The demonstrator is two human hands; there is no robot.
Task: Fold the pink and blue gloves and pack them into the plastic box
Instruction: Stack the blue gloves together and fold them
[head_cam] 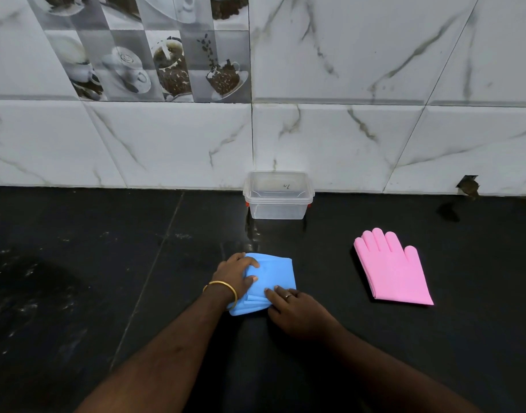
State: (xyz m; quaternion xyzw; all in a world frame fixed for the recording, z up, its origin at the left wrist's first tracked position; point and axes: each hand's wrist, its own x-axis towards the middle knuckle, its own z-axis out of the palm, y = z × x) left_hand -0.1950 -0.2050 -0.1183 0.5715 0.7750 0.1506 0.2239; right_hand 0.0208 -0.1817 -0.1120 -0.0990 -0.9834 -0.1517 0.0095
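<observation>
Fingers of our left hand [236, 272] press flat and spread on the folded blue rubber gloves [275, 275], and our right hand [291, 308] pins their near edge with extended fingertips, neither gripping. Beyond the blue gloves, the clear lidless plastic box [278, 195] stands against the marble-tiled wall [375, 138]. Right of them, well apart, the flat pink rubber gloves [392, 269] lie on the black stone counter [106, 263].

Both hands, left hand [236, 274] and right hand [294, 312], press the folded blue gloves [278, 274] on the counter [106, 293].

Blue gloves [278, 272], pink gloves [394, 271]
</observation>
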